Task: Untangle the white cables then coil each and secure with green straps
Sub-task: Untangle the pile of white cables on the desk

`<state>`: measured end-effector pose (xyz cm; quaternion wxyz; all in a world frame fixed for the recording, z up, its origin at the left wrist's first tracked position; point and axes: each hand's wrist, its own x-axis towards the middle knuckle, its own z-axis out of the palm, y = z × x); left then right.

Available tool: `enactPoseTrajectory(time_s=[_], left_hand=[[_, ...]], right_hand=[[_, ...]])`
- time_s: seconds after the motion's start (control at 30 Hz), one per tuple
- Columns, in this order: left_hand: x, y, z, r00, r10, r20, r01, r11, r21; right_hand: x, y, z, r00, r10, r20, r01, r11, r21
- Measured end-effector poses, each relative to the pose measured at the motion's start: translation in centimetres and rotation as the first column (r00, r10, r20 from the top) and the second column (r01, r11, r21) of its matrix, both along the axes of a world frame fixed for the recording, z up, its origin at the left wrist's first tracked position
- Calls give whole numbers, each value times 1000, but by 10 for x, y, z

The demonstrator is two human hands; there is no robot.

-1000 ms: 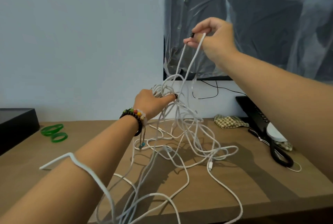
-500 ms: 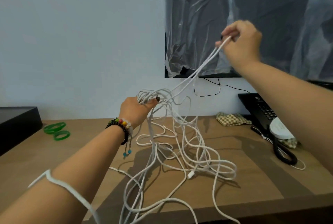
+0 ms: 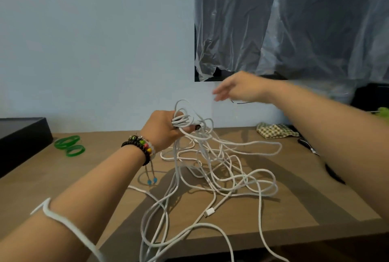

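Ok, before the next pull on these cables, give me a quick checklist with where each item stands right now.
1. Left hand grips a bundle of the cables: ok.
2. Right hand has a cable end to pull: not ok; it is blurred, fingers spread, holding nothing.
3. Cables untangled: not ok; the loops cross in a heap on the table.
4. Free plug in sight: ok, lying on the table near the front edge.
5. Green straps at hand: ok, two lie on the table to the left, unused.
6. Left forearm free of cable: not ok; a strand is draped over it.
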<state>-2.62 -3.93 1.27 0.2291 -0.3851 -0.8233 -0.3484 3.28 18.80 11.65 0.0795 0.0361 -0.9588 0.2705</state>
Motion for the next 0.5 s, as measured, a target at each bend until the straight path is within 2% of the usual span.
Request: enactPoseTrajectory(time_s=[0.1, 0.17, 0.23, 0.27, 0.33, 0.4, 0.43, 0.5], left_hand=[[3, 0, -1, 997, -34, -73, 33, 999, -17], [3, -2, -1, 992, -50, -118, 45, 998, -37], [3, -7, 0, 989, -36, -142, 29, 998, -52], [0, -10, 0, 992, -19, -127, 13, 999, -50], [-2, -13, 1, 997, 6, -83, -12, 998, -63], [-4, -13, 0, 998, 20, -57, -24, 998, -58], [-5, -13, -1, 999, 24, -35, -25, 999, -21], [-8, -14, -3, 999, 27, 42, -31, 995, 98]], right_hand=[[-19, -17, -47, 967, 124, 222, -128, 992, 1], [-25, -21, -70, 929, 198, 312, -147, 972, -182], [-27, -18, -78, 881, 303, 363, -125, 890, -439], [-25, -16, -77, 869, 335, 364, -120, 857, -502], [-26, -14, -72, 908, 285, 306, -117, 876, -467], [-28, -16, -64, 981, 133, 144, -82, 945, -315], [-30, -17, -59, 998, 48, 34, -35, 953, -302], [-35, -14, -46, 976, -148, -159, 75, 916, -393]])
